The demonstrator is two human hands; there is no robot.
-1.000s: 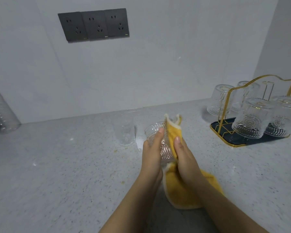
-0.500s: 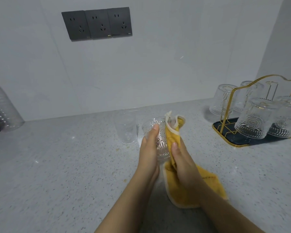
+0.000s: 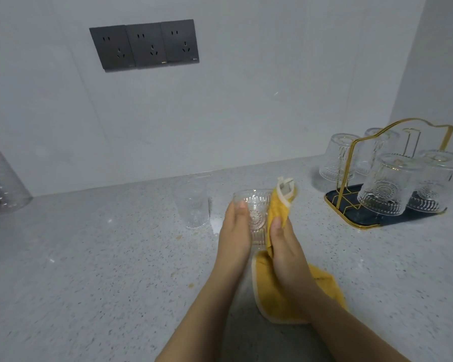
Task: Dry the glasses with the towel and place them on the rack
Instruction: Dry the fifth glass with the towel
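My left hand (image 3: 234,233) grips a clear patterned glass (image 3: 255,215) upright above the counter. My right hand (image 3: 285,246) holds a yellow towel (image 3: 280,207) pressed against the glass's right side; the towel's lower part (image 3: 277,291) hangs down under my right forearm. A second clear glass (image 3: 191,207) stands on the counter just left of my hands. The gold wire rack (image 3: 351,163) with a dark tray (image 3: 332,198) sits at the right and holds several glasses upside down, one at the front (image 3: 385,189).
A speckled grey counter (image 3: 89,270) runs under everything and meets a white wall with three dark sockets (image 3: 144,45). A clear plastic container (image 3: 0,178) stands at the far left edge. A side wall closes off the right behind the rack.
The glass has turned in my hands so its embossed face shows toward me. My right thumb has shifted a little on the towel. Both hands stay at the same spot.
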